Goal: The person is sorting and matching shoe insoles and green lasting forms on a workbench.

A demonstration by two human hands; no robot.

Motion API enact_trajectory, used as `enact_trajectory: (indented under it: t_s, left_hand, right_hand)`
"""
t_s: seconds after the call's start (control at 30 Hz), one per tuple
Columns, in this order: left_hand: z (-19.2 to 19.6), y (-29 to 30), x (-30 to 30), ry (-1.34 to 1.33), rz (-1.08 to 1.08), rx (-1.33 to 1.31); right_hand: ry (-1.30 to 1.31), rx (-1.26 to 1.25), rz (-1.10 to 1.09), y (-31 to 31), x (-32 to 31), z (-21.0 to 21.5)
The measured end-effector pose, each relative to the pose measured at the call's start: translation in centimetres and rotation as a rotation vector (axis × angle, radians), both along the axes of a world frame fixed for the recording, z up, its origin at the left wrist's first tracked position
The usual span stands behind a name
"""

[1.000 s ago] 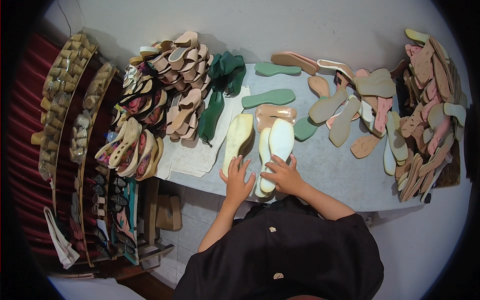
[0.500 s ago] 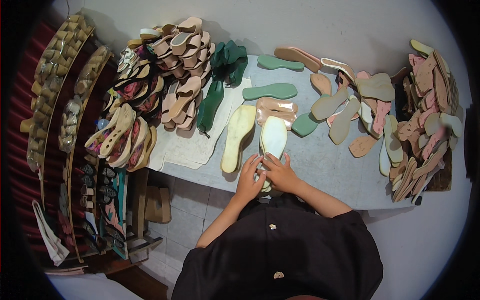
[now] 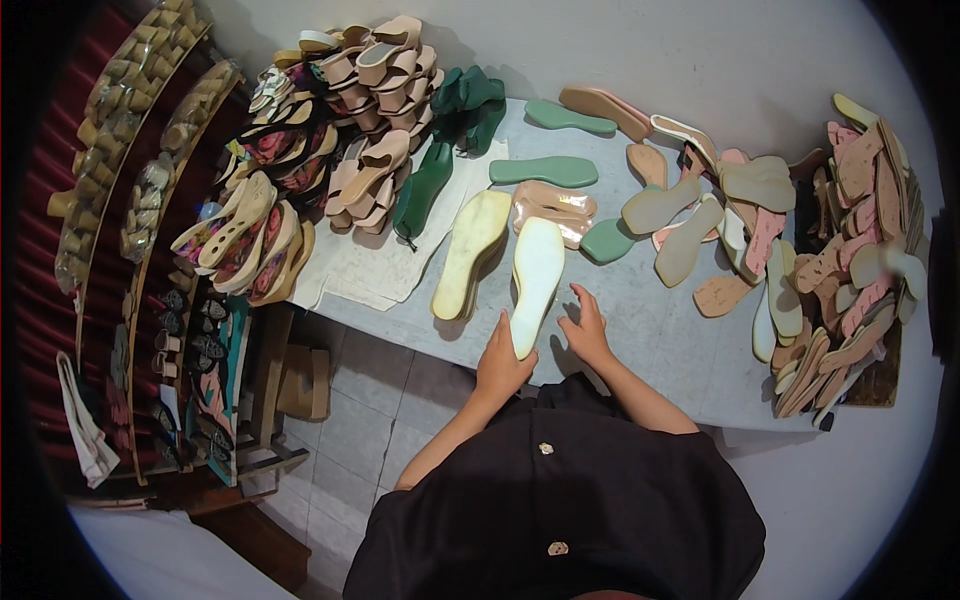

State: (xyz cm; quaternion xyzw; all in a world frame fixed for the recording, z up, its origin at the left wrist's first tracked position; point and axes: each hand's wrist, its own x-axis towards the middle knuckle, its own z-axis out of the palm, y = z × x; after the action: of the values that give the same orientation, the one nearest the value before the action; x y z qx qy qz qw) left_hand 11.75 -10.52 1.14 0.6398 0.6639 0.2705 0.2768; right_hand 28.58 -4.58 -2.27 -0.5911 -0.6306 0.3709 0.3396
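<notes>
A pale white shoe insole (image 3: 539, 262) lies in front of me on the table, its broad toe end pointing away. My left hand (image 3: 503, 364) is closed round the narrow heel end at the near side. Just to the right of the insole, my right hand (image 3: 587, 333) is raised with its fingers apart and nothing in it. Left of the white insole rests a pale yellow insole (image 3: 472, 250), which looks like the top of a stack. Behind the white one, a pair of shiny tan insoles (image 3: 553, 213) lies side by side.
Green insoles (image 3: 544, 172) lie farther back on the grey table (image 3: 640, 325). Dark green shoe lasts (image 3: 423, 192) and piled beige heeled sandals (image 3: 373, 175) stand to the left. A large heap of insoles (image 3: 850, 260) fills the right end. Shelves of heels (image 3: 105, 140) line the left.
My right hand has come off the white insole and moved right, fingers spread. My left hand has shifted down to the heel end. The view has also tilted slightly.
</notes>
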Motion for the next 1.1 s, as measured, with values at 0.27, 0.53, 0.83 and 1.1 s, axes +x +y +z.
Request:
enact_trajectory:
  t_s: [0.27,0.53,0.83,1.1]
  left_hand:
    - [0.4,-0.2,0.3,-0.039,0.008,-0.093]
    - [-0.1,2.2,-1.2,-0.218,-0.057,-0.001]
    - [-0.1,7.7,0.5,-0.968,-0.028,-0.303]
    - [-4.1,6.4,-2.6,-0.757,-0.139,-0.332]
  right_hand:
    - [0.160,-0.024,-0.002,0.1,-1.6,-1.7]
    - [0.514,-0.110,-0.043,0.9,-2.3,-1.9]
    - [0.479,-0.092,-0.097,3.2,-3.2,-1.4]
    - [0.415,-0.135,-0.074,1.1,-4.9,-2.7]
